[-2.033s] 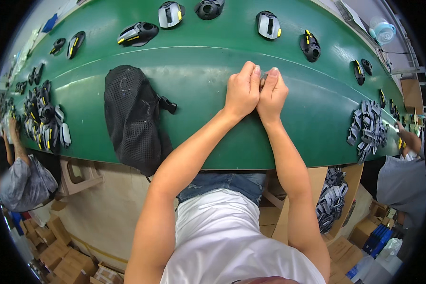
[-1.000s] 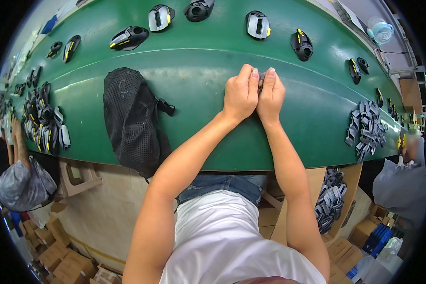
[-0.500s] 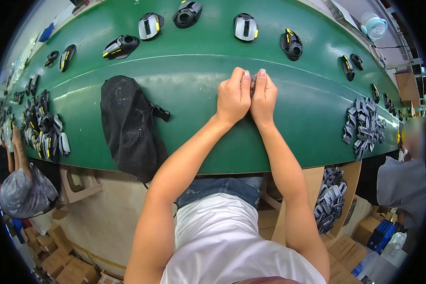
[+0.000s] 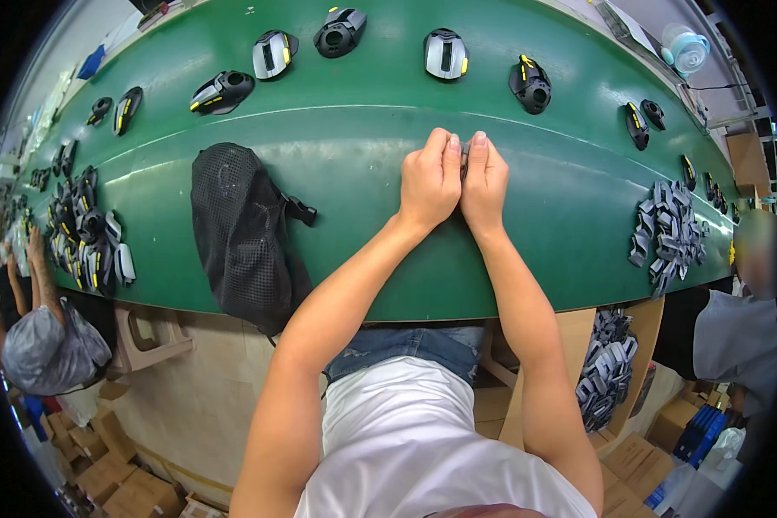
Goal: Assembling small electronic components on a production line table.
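My left hand [image 4: 432,180] and my right hand [image 4: 485,183] are pressed side by side above the green table, fingers curled and thumbs pointing away from me. Between the thumbs a sliver of a small dark part [image 4: 464,164] shows. Both hands grip it, and its kind is hidden by the fingers. Left of my forearms lies a black mesh bag [image 4: 240,229] with a strap and buckle. Beyond my hands, black and grey mouse shells with yellow accents stand spaced along the table, among them a grey-topped shell [image 4: 445,54] and a black shell [image 4: 530,85].
Grey plastic parts [image 4: 666,226] lie heaped at the right, and more fill an open carton [image 4: 637,363] beside my right arm. A pile of mouse shells [image 4: 86,229] is at the left. Co-workers sit on both sides. A lidded clear container [image 4: 687,53] stands at the far right.
The whole view has shifted slightly. My hands stay together around the small dark part, with almost no change in their pose.
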`<action>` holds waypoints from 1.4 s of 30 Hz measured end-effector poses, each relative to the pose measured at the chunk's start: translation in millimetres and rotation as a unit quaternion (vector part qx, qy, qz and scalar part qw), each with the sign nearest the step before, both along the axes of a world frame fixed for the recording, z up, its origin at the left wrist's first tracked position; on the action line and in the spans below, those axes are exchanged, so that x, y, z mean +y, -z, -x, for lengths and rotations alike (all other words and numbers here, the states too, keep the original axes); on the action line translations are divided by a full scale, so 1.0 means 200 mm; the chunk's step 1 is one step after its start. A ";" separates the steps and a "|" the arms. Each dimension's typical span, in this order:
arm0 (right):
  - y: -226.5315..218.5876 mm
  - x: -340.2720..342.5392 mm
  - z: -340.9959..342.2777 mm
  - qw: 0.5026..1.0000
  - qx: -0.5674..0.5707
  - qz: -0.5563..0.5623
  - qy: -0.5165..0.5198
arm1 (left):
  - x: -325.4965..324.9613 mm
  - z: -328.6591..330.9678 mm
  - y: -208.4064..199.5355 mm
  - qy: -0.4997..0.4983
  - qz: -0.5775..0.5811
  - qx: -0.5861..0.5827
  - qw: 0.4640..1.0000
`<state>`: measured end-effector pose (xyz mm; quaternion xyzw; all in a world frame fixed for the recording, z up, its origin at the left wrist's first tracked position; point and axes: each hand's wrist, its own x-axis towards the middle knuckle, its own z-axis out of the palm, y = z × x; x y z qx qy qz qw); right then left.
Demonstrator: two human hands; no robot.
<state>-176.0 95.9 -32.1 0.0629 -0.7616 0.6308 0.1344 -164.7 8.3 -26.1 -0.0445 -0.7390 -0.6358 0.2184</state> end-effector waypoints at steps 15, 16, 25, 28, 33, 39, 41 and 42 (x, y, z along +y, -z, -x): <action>-0.03 0.06 0.06 0.978 -0.060 0.137 -0.144 | -0.03 0.03 0.05 0.008 -0.157 -0.089 0.984; -0.03 0.07 0.08 0.982 -0.052 0.128 -0.129 | -0.02 0.03 0.05 0.013 -0.155 -0.085 0.984; -0.20 0.43 0.55 0.972 -0.108 0.209 0.030 | -0.02 0.03 0.03 -0.023 -0.026 -0.025 0.999; -0.23 0.48 0.76 0.960 -0.120 0.251 0.039 | -0.02 0.04 0.07 -0.024 -0.015 -0.026 0.999; -0.13 0.53 0.94 0.970 -0.168 0.164 0.069 | -0.01 0.04 0.09 -0.028 0.009 -0.006 1.000; 0.01 0.61 1.00 0.983 -0.133 0.008 0.129 | 0.02 0.05 0.08 -0.043 0.051 0.036 0.997; 0.01 0.56 0.98 0.983 -0.101 -0.047 0.150 | 0.00 0.05 0.07 -0.032 0.033 0.019 0.999; 0.01 0.54 0.96 0.978 -0.067 -0.102 0.171 | 0.00 0.06 0.07 -0.031 0.033 0.019 0.999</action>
